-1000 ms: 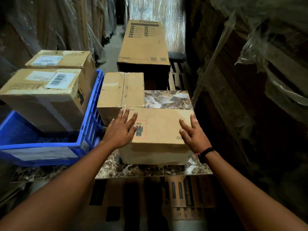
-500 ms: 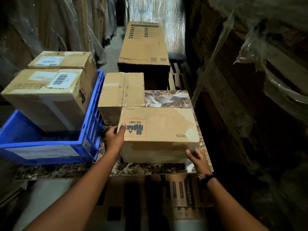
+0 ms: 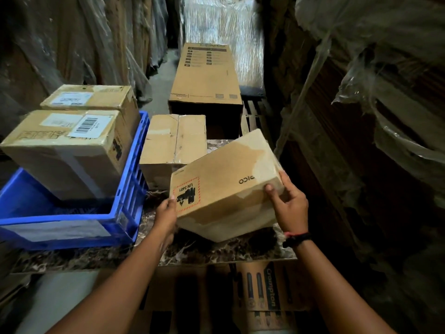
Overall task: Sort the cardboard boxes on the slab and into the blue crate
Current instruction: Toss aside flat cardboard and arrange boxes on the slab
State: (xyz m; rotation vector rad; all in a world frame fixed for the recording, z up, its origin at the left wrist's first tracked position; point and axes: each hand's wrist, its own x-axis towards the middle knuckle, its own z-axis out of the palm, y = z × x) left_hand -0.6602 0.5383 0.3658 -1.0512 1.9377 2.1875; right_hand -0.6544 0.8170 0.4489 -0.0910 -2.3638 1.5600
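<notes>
Right of the blue crate [image 3: 131, 189], I hold the UN 3481 cardboard box [image 3: 224, 179] tilted over the marble surface [image 3: 216, 255], its right end higher. My left hand [image 3: 166, 213] grips its lower left corner, and my right hand [image 3: 290, 206] curls round its right end with the thumb on top. Behind it, a plain taped box [image 3: 173, 143] stands on the surface, just beside the crate. In the crate, a barcode-labelled box [image 3: 65, 150] leans in front of a second labelled box [image 3: 91, 97]. Beyond the crate lies a long Crompton carton [image 3: 207, 75].
</notes>
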